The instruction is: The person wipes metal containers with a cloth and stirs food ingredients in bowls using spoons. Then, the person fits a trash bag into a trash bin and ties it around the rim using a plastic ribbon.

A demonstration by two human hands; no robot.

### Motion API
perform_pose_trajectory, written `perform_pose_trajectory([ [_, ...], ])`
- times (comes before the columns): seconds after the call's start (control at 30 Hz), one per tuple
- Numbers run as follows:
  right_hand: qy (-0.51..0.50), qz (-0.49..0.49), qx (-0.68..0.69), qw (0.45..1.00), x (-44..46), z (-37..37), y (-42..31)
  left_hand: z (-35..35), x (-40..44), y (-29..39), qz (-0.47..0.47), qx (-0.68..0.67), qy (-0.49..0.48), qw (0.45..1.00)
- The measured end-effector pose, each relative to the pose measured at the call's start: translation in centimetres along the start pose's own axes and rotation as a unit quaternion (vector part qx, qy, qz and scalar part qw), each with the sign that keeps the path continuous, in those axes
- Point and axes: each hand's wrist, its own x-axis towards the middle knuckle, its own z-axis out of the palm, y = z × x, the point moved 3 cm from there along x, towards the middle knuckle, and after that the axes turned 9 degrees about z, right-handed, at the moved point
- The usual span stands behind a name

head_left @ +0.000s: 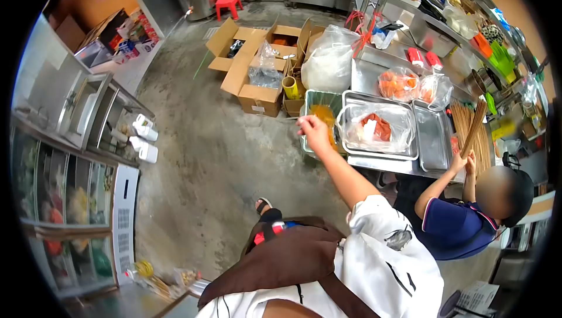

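Note:
My right hand [316, 133] is stretched forward on a bare arm, beside the near-left side of a green plastic bin [332, 99]. Its fingers are curled together as in a pinch; whether something small is between them cannot be made out. Inside the bin lies a blurred yellow-orange thing [322, 114]. To the right of the hand, a metal tray [410, 153] on the steel table holds a clear plastic bag [358, 120] with reddish-brown contents [380, 127]. My left hand is not in view.
At the right, another person [462, 224] holds a bundle of thin sticks [474, 127] over more sticks. An empty-looking tray [434, 142] and bagged orange food [399, 84] sit on the table. Open cardboard boxes [257, 96], a red stool [229, 5] and white jugs [146, 151] stand on the floor.

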Motion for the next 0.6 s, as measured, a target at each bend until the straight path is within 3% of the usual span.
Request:
perform_pose_trajectory([
  [0.03, 0.016, -0.015, 0.061, 0.998, 2.2, -0.2, -0.4, -1.3, 1.9, 1.5, 0.003, -0.007, 0.001, 1.000],
  [0.17, 0.129, -0.015, 0.024, 0.991, 11.4, -2.8, -4.2, -5.3, 10.0, 8.3, 0.034, -0.050, -0.008, 0.998],
  [0.27, 0.251, -0.123, -0.203, 0.938, 18.7, -6.7, -7.0, -7.8, 17.5, 11.4, 0.071, -0.234, -0.080, 0.966],
  [0.37, 0.329, -0.183, -0.375, 0.847, 24.2, -10.1, -11.1, -6.5, 18.2, 22.1, 0.080, -0.131, 0.056, 0.987],
  [0.4, 0.335, -0.181, -0.373, 0.846, 26.8, -11.6, -11.6, -6.5, 19.6, 23.5, 0.121, -0.116, 0.038, 0.985],
  [0.5, 0.356, -0.185, -0.578, 0.711, 36.4, -16.8, -13.0, -4.2, 23.2, 27.6, 0.066, -0.068, 0.089, 0.992],
  [0.6, 0.356, -0.169, -0.608, 0.689, 47.4, -21.3, -14.2, -1.3, 27.2, 33.4, 0.005, 0.006, 0.113, 0.994],
])
